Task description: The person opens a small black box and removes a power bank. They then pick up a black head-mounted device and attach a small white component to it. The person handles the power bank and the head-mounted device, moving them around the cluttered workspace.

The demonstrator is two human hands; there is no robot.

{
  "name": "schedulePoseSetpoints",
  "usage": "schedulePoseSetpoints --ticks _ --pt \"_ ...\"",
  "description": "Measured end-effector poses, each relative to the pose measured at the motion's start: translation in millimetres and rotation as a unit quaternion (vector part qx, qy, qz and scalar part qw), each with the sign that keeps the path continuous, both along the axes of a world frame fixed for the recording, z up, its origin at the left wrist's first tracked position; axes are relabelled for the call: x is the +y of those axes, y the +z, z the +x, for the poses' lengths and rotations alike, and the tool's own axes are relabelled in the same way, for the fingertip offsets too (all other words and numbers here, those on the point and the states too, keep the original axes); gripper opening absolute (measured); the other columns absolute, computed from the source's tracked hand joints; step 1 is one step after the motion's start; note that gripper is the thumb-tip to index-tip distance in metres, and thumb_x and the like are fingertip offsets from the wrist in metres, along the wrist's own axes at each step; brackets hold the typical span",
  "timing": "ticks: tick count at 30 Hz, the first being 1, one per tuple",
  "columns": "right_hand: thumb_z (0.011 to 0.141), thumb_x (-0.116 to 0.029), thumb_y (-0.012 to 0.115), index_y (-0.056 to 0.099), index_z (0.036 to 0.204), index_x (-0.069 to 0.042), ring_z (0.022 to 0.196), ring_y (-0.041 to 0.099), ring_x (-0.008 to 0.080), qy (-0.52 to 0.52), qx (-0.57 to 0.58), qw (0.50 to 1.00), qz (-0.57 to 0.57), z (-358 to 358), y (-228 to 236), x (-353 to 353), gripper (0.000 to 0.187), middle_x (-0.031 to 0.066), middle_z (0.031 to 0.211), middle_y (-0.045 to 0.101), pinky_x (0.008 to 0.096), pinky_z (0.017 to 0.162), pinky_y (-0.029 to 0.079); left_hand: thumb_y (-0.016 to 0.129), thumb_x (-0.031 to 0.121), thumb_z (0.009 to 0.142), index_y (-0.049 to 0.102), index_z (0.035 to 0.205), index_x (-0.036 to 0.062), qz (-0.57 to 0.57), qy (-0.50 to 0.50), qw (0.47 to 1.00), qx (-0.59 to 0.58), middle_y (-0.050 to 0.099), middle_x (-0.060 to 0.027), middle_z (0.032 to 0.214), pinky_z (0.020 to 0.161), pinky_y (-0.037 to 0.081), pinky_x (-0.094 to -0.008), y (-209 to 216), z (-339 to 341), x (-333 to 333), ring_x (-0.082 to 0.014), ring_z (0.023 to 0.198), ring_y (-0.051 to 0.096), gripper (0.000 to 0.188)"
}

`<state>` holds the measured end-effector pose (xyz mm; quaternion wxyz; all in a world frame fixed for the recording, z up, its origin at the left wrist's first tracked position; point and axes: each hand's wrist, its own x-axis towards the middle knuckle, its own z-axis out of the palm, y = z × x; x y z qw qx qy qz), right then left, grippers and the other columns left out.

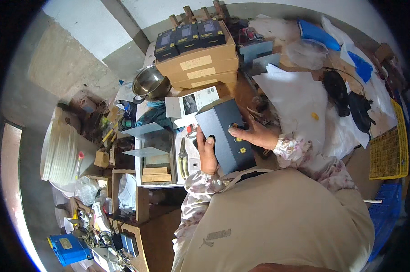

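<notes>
A dark blue-black cardboard box [224, 131] with small yellow marks is tilted in front of my body. My left hand [208, 156] grips its left side, thumb lying along the edge. From the right, my right hand [258, 134] holds the box with the thumb pressed on its face; its other fingers reach past the right edge. Brown cardboard shows at the box's far end. Just beyond lies a printed white sheet [199, 102]. Left of the box are pruning shears [183, 158] with pale handles and a red-handled tool [190, 130], partly hidden.
Stacked brown cartons [200, 68] carry several dark boxes [187, 36] at the back. A steel bowl [151, 83] stands left of them. White sheets [289, 97], black cables [338, 90] and a yellow basket [390, 143] are to the right. A wooden tray [157, 165] holds wood blocks.
</notes>
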<state>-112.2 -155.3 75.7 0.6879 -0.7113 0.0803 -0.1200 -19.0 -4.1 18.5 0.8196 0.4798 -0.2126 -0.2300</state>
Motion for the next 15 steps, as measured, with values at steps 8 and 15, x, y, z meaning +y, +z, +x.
schedulePoseSetpoints --ticks 8,15 --pt "0.088 -0.047 0.058 0.007 0.146 0.002 0.138 0.02 0.0284 0.045 -0.01 0.999 -0.005 11.9 -5.9 -2.7 0.091 0.0244 0.147 0.02 0.0364 0.112 0.019 0.035 0.063 0.091 0.034 0.14 0.0103 -0.08 -0.12 0.967 0.212 0.047 -0.0123 0.133 0.1 0.041 -0.0409 -2.4 9.9 3.9 -0.026 0.116 0.051 0.072" --pt "0.092 -0.051 0.05 0.024 0.145 -0.011 0.128 0.037 0.0184 0.09 0.111 0.969 0.202 13.5 -12.8 -2.3 0.071 0.0061 0.143 0.037 0.0374 0.102 0.035 0.035 0.06 0.093 0.033 0.141 0.0095 -0.044 -0.076 0.978 0.19 0.041 -0.0091 0.139 0.106 0.032 -0.0414 0.1 24.2 6.6 -0.0252 0.125 0.042 0.07"
